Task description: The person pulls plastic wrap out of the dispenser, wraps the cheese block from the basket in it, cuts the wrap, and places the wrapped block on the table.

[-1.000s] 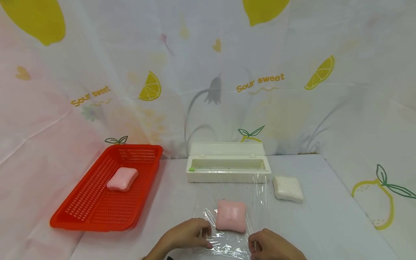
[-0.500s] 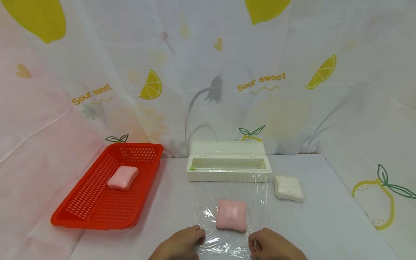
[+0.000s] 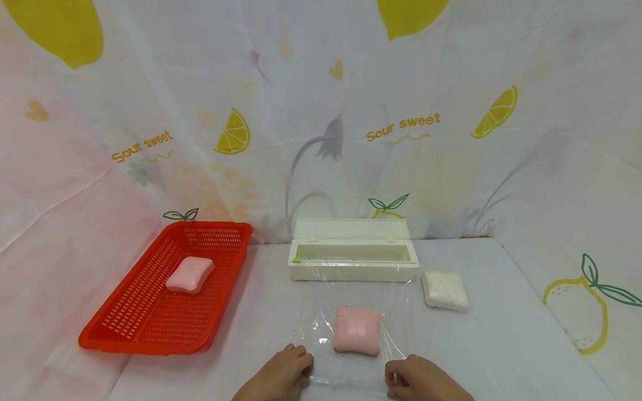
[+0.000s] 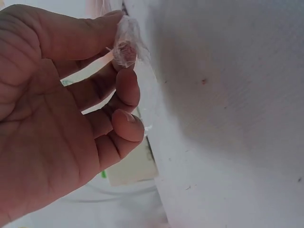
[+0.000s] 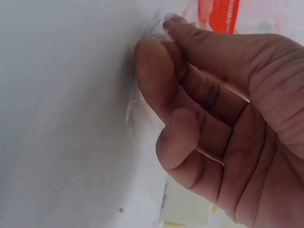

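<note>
A clear sheet of plastic wrap (image 3: 321,365) stretches from the front of a white wrap dispenser box (image 3: 353,273) toward me. On the sheet lies a pink pillow-shaped soap bar (image 3: 356,331). My left hand (image 3: 281,372) pinches the near left corner of the wrap; the left wrist view shows film bunched between thumb and forefinger. With thumb and curled fingers, my right hand (image 3: 423,379) pinches the near right corner, and creases run from it up to the soap. Both hands are close to the table, on either side of the soap and nearer to me.
A red perforated basket (image 3: 220,312) stands at the left with another pink soap bar (image 3: 190,274) in it. A white soap bar (image 3: 444,291) lies right of the dispenser, whose lid (image 3: 351,229) is raised. A lemon-print cloth (image 3: 321,111) hangs behind the table.
My left hand has moved a little left and nearer me, from loose fingers beside the soap to pinching the wrap's corner. The film looks more taut; the right hand hardly moved.
</note>
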A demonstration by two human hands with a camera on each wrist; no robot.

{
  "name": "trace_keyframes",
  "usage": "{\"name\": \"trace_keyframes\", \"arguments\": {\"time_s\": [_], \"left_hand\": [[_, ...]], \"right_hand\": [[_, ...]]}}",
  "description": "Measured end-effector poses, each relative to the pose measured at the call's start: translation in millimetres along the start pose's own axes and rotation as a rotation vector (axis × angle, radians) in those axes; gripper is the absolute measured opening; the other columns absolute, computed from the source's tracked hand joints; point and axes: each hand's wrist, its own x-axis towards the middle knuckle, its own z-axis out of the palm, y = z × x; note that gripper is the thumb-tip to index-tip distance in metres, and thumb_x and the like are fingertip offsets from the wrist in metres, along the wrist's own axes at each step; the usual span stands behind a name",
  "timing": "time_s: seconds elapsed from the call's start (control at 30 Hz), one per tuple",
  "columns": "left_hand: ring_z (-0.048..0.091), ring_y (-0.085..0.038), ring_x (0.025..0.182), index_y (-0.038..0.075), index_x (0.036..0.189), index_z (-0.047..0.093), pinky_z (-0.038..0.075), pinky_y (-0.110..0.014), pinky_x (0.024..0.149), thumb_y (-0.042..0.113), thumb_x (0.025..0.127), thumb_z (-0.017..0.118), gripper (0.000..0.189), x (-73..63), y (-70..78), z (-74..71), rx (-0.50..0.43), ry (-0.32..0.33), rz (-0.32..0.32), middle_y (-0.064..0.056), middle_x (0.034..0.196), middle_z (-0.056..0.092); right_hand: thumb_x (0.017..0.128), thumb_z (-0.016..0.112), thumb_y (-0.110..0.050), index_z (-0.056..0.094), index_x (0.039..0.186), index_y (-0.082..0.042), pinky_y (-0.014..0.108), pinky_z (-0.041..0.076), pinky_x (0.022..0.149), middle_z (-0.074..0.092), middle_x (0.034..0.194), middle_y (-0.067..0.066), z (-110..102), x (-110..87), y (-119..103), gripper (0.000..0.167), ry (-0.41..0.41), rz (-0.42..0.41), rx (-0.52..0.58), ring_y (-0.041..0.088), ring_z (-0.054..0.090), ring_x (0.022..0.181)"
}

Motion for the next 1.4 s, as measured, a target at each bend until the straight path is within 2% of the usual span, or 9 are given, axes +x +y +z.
{"name": "trace_keyframes", "arguments": {"time_s": [0.23, 0.53, 0.63, 0.77, 0.87, 0.97, 1.13, 1.27, 1.4], "left_hand": [[0.041, -0.004, 0.077, 0.022, 0.09, 0.058, 0.04, -0.021, 0.069, 0.011, 0.087, 0.073, 0.019, 4.1, 2.6, -11.9, -0.027, -0.004, -0.06, 0.017, 0.083, 0.046], [0.045, -0.007, 0.081, 0.018, 0.088, 0.053, 0.044, -0.022, 0.071, 0.004, 0.088, 0.07, 0.021, 9.4, -2.6, -17.0, -0.137, 0.168, 0.059, 0.013, 0.085, 0.048], [0.048, -0.008, 0.081, 0.014, 0.089, 0.053, 0.044, -0.024, 0.071, 0.003, 0.09, 0.067, 0.017, 12.1, -4.9, -19.4, -0.259, 0.142, 0.037, 0.011, 0.085, 0.05], [0.05, -0.005, 0.078, 0.015, 0.093, 0.054, 0.045, -0.024, 0.069, 0.009, 0.096, 0.063, 0.011, 18.7, -9.3, -22.8, -0.409, 0.068, -0.061, 0.01, 0.086, 0.054], [0.054, -0.006, 0.078, 0.014, 0.096, 0.053, 0.046, -0.024, 0.068, 0.012, 0.098, 0.06, 0.008, 25.0, -13.7, -23.0, -0.47, 0.049, -0.101, 0.006, 0.087, 0.061], [0.059, -0.009, 0.078, 0.011, 0.098, 0.05, 0.047, -0.025, 0.067, 0.013, 0.101, 0.056, 0.006, 32.3, -17.7, -21.7, -0.54, 0.054, -0.122, 0.0, 0.087, 0.065], [0.063, -0.016, 0.069, 0.005, 0.102, 0.046, 0.048, -0.028, 0.061, 0.012, 0.104, 0.048, 0.007, 44.9, -18.8, -19.3, -0.663, 0.086, -0.176, -0.004, 0.084, 0.062], [0.061, -0.018, 0.06, 0.001, 0.105, 0.046, 0.048, -0.029, 0.055, 0.011, 0.105, 0.047, 0.01, 53.6, -18.2, -17.5, -0.709, 0.126, -0.225, -0.008, 0.08, 0.06], [0.056, -0.015, 0.056, 0.003, 0.105, 0.047, 0.044, -0.027, 0.05, 0.012, 0.104, 0.049, 0.009, 62.4, -19.6, -14.6, -0.662, 0.172, -0.286, -0.008, 0.074, 0.057]], "right_hand": [[0.087, 0.075, -0.022, 0.059, 0.081, -0.027, 0.018, 0.038, 0.053, 0.046, 0.064, -0.025, -9, -5.4, -7, 0.018, 0.099, -0.066, -0.104, -0.006, 0.042, 0.056], [0.091, 0.072, -0.027, 0.058, 0.087, -0.029, 0.018, 0.039, 0.055, 0.047, 0.068, -0.028, -25, -6.8, -17, 0.014, 0.308, -0.136, -0.132, -0.007, 0.044, 0.06], [0.091, 0.072, -0.025, 0.059, 0.088, -0.03, 0.019, 0.042, 0.057, 0.048, 0.073, -0.027, -27, -2.8, -18, 0.014, 0.406, -0.16, -0.133, -0.007, 0.046, 0.064], [0.088, 0.076, -0.019, 0.06, 0.09, -0.03, 0.021, 0.046, 0.061, 0.054, 0.085, -0.025, -25, 3.5, -17, 0.02, 0.571, -0.168, -0.19, -0.005, 0.052, 0.074], [0.09, 0.073, -0.018, 0.06, 0.092, -0.03, 0.023, 0.048, 0.061, 0.061, 0.091, -0.02, -24, 8.7, -16, 0.017, 0.615, -0.086, -0.146, -0.002, 0.058, 0.079], [0.097, 0.064, -0.022, 0.06, 0.096, -0.021, 0.025, 0.049, 0.058, 0.069, 0.09, -0.008, -25, 14.1, -16, 0.004, 0.556, 0.035, 0.034, 0.005, 0.064, 0.074], [0.103, 0.052, -0.03, 0.053, 0.105, -0.008, 0.027, 0.048, 0.047, 0.068, 0.082, 0.007, -26, 23.4, -17, 0.022, 0.498, 0.218, 0.31, 0.015, 0.065, 0.058], [0.103, 0.053, -0.034, 0.052, 0.108, -0.006, 0.026, 0.043, 0.042, 0.067, 0.076, 0.005, -25, 31.9, -16, 0.028, 0.517, 0.321, 0.373, 0.018, 0.062, 0.05], [0.102, 0.055, -0.026, 0.053, 0.108, -0.007, 0.026, 0.041, 0.042, 0.065, 0.069, 0.002, -24, 39.0, -13, 0.02, 0.541, 0.385, 0.337, 0.018, 0.058, 0.045]]}}
